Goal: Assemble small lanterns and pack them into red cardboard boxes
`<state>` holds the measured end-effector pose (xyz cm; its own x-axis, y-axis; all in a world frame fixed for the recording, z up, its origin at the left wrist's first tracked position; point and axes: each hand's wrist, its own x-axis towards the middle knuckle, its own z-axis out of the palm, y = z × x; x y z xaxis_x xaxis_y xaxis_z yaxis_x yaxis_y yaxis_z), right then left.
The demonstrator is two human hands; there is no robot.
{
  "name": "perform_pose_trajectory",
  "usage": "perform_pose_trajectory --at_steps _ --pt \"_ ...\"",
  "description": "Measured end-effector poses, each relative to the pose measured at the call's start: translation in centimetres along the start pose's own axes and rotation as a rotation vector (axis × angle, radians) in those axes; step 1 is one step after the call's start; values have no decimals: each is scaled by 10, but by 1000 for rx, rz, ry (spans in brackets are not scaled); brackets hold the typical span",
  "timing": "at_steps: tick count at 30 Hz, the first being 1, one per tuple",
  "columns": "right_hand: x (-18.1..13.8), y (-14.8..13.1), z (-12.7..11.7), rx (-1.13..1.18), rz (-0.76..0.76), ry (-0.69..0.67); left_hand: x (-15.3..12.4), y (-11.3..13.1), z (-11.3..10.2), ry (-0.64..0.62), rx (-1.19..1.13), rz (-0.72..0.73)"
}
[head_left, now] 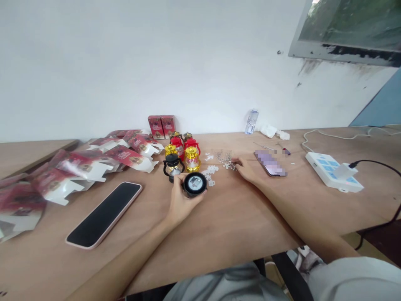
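Observation:
My left hand is closed around a small black lantern, tipped so its round underside faces me. My right hand reaches across the wooden table to a scatter of tiny silver screws and white tabs; its fingertips pinch together at the screws, and what they hold is too small to make out. Just behind the left hand stands another black lantern, with gold lanterns and red lanterns grouped beside it.
A phone in a pink case lies face up at the left. Flattened red and white cartons spread over the left side, and two red boxes stand by the wall. A second phone, a white power strip and a water bottle sit to the right.

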<state>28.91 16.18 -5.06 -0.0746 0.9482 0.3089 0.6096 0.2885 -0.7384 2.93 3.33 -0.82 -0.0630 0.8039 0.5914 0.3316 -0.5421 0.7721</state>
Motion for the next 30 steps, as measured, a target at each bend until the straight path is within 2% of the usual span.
perform_pose_trajectory --at_steps 5,20,30 --pt "-2 -10 -5 -35 -113 -83 0 0 1 -3 19 4" --pt "-6 -21 -3 -89 -268 -211 -1 0 2 -3 0 -16" --pt "-16 -31 -4 -10 -283 -269 -1 -1 2 15 -2 -28"
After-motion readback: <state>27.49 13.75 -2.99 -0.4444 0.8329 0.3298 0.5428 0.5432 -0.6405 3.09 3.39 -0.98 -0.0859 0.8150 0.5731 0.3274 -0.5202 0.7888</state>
